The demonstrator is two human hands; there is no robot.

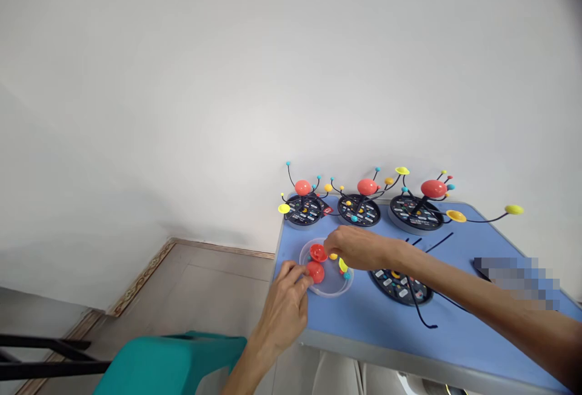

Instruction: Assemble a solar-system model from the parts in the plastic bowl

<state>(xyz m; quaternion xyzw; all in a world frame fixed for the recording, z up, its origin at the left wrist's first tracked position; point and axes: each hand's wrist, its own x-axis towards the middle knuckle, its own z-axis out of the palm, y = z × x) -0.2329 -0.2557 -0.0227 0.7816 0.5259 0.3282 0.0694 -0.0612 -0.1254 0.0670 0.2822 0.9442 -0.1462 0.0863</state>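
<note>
Right arm's [454, 286] grip [351, 247] unclear, left grip [285, 299] pinches red dome [316, 272] in bowl [330, 294] of pieces [343, 265].

My right hand [354, 246] is covering part of the clear bowl [330, 294] and concealing its own fingertips, my right forearm [454, 280] is blocking part of the black base [391, 289], my left hand [287, 299] is hiding one edge of the red dome [317, 272], pixel blocks [527, 283] are masking a dark item [481, 268], and the bottom edge is cutting off a teal stool [154, 361]
</note>
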